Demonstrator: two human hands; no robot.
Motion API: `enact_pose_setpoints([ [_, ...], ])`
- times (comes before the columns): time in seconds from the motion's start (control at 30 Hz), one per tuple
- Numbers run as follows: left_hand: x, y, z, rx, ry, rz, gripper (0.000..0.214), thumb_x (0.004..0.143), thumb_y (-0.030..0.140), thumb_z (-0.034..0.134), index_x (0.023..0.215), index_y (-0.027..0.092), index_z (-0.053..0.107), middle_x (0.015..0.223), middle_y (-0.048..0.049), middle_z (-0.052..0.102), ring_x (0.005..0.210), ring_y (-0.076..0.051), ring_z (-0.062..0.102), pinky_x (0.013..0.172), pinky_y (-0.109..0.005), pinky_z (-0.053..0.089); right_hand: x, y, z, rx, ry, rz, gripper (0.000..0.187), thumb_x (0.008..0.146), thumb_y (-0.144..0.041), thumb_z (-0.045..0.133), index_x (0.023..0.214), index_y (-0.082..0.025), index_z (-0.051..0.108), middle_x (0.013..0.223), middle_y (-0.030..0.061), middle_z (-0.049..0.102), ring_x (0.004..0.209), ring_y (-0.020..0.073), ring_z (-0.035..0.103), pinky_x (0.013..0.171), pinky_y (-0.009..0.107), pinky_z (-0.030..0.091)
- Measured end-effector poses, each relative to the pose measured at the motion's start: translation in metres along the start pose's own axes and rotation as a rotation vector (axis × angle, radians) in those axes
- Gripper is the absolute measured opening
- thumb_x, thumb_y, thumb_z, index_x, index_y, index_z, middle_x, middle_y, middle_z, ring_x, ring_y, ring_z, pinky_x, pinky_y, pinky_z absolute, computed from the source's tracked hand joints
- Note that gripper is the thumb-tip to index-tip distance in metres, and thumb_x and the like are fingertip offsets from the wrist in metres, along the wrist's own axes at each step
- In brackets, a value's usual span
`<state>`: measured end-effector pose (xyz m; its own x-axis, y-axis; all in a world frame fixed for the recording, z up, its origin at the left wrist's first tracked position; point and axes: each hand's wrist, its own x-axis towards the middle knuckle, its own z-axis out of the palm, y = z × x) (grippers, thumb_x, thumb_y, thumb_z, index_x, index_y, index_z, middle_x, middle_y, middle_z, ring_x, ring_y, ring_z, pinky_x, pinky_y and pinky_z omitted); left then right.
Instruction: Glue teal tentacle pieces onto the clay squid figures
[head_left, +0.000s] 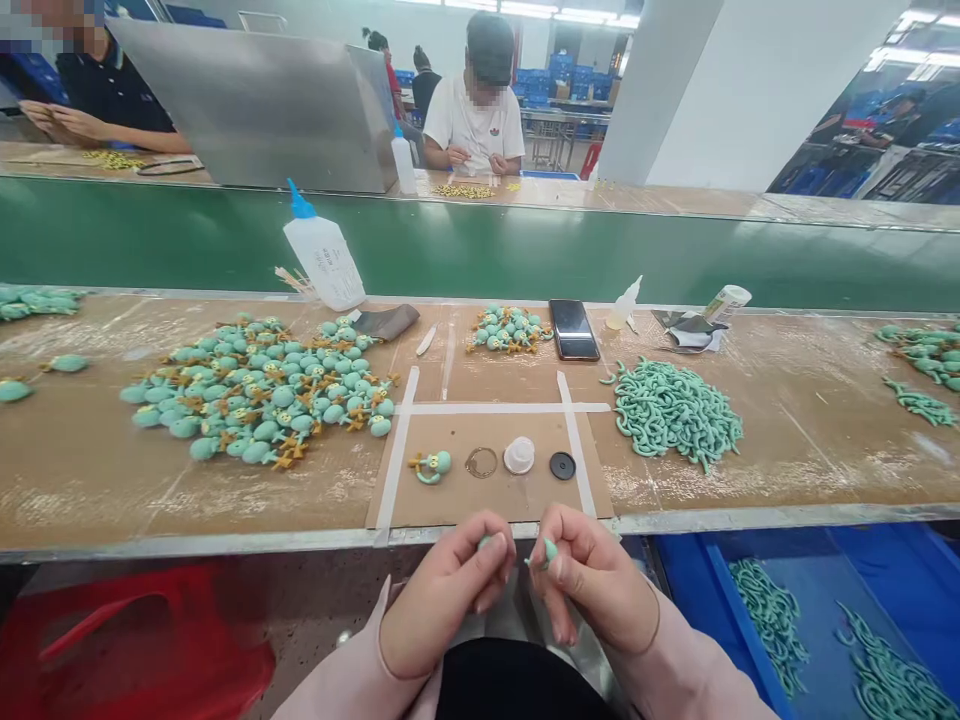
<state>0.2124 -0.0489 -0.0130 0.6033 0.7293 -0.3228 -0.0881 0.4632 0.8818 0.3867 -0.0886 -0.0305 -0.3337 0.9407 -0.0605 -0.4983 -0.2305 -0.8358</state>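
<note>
My left hand (448,592) is closed around a small teal toy piece, just below the table's front edge. My right hand (589,585) pinches a thin teal curved piece (549,550) between thumb and fingers, close beside the left hand. On the cardboard mat (457,495) in front lie one finished teal figure with orange legs (430,465), a white cap (519,455), a black disc (562,465) and a glue ring mark. A big heap of finished teal figures (262,390) lies to the left. A pile of teal curved arms (675,410) lies to the right.
A glue bottle with a blue tip (322,250) leans at the back, near a phone (574,329), a small dropper bottle (624,305) and a small heap of figures (508,328). A blue bin (825,620) holds more arms. Other people work beyond the green conveyor (480,250).
</note>
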Motion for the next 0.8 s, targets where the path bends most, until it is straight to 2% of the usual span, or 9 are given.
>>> enact_pose_setpoints([
  [0.07, 0.001, -0.005, 0.002, 0.026, -0.048, -0.003, 0.041, 0.086, 0.055, 0.059, 0.078, 0.016, 0.052, 0.063, 0.0053, 0.042, 0.048, -0.004, 0.029, 0.047, -0.021, 0.018, 0.001, 0.003, 0.0, -0.03, 0.035, -0.013, 0.032, 0.082, -0.045, 0.071, 0.082, -0.016, 0.057, 0.048, -0.0029, 0.058, 0.034, 0.0053, 0.043, 0.038, 0.015, 0.029],
  [0.13, 0.002, -0.007, 0.003, 0.04, -0.075, -0.003, 0.04, 0.087, 0.055, 0.058, 0.08, 0.016, 0.052, 0.061, 0.0062, 0.039, 0.049, -0.005, 0.028, 0.048, -0.021, 0.018, 0.002, 0.004, 0.001, -0.05, 0.085, -0.044, 0.032, 0.076, -0.043, 0.077, 0.076, -0.015, 0.062, 0.053, -0.0023, 0.059, 0.043, 0.005, 0.048, 0.045, 0.015, 0.035],
  [0.27, 0.006, -0.01, 0.004, 0.039, -0.055, 0.005, 0.036, 0.089, 0.05, 0.057, 0.079, 0.016, 0.053, 0.06, 0.0063, 0.039, 0.05, -0.006, 0.03, 0.048, -0.022, 0.018, 0.005, 0.007, 0.003, -0.085, 0.185, -0.109, 0.03, 0.07, -0.041, 0.082, 0.07, -0.016, 0.067, 0.063, -0.0006, 0.062, 0.06, 0.0075, 0.056, 0.061, 0.018, 0.045],
  [0.47, 0.009, -0.018, 0.007, -0.09, -0.073, -0.002, 0.037, 0.088, 0.049, 0.057, 0.074, 0.017, 0.049, 0.064, 0.0036, 0.05, 0.047, -0.004, 0.023, 0.046, -0.022, 0.013, 0.006, 0.013, 0.009, -0.122, 0.279, -0.138, 0.03, 0.074, -0.04, 0.079, 0.067, -0.018, 0.06, 0.056, -0.0023, 0.06, 0.051, 0.0088, 0.054, 0.055, 0.02, 0.044],
  [0.6, 0.01, -0.021, 0.007, -0.103, -0.027, 0.006, 0.036, 0.089, 0.048, 0.057, 0.074, 0.017, 0.048, 0.059, 0.0069, 0.042, 0.046, -0.004, 0.019, 0.046, -0.022, 0.012, 0.003, 0.013, 0.015, -0.195, 0.304, -0.151, 0.021, 0.079, -0.037, 0.074, 0.075, -0.018, 0.065, 0.062, -0.0009, 0.062, 0.057, 0.0105, 0.056, 0.059, 0.022, 0.044],
  [0.7, 0.009, -0.022, 0.006, -0.158, -0.033, 0.01, 0.034, 0.09, 0.048, 0.055, 0.078, 0.018, 0.047, 0.057, 0.0093, 0.031, 0.047, -0.005, 0.018, 0.047, -0.022, 0.013, 0.002, 0.004, 0.017, -0.358, 0.323, -0.228, 0.011, 0.081, -0.028, 0.071, 0.077, -0.019, 0.068, 0.069, 0.0, 0.06, 0.066, 0.0112, 0.055, 0.065, 0.023, 0.041],
  [0.8, 0.008, -0.02, 0.005, -0.216, -0.062, 0.062, 0.029, 0.087, 0.044, 0.062, 0.093, 0.02, 0.048, 0.068, 0.0071, 0.041, 0.054, -0.006, 0.028, 0.051, -0.021, 0.021, 0.007, -0.014, 0.009, -0.518, 0.382, -0.327, 0.015, 0.081, -0.031, 0.071, 0.073, -0.019, 0.067, 0.074, 0.0002, 0.054, 0.072, 0.0122, 0.05, 0.068, 0.024, 0.038],
])
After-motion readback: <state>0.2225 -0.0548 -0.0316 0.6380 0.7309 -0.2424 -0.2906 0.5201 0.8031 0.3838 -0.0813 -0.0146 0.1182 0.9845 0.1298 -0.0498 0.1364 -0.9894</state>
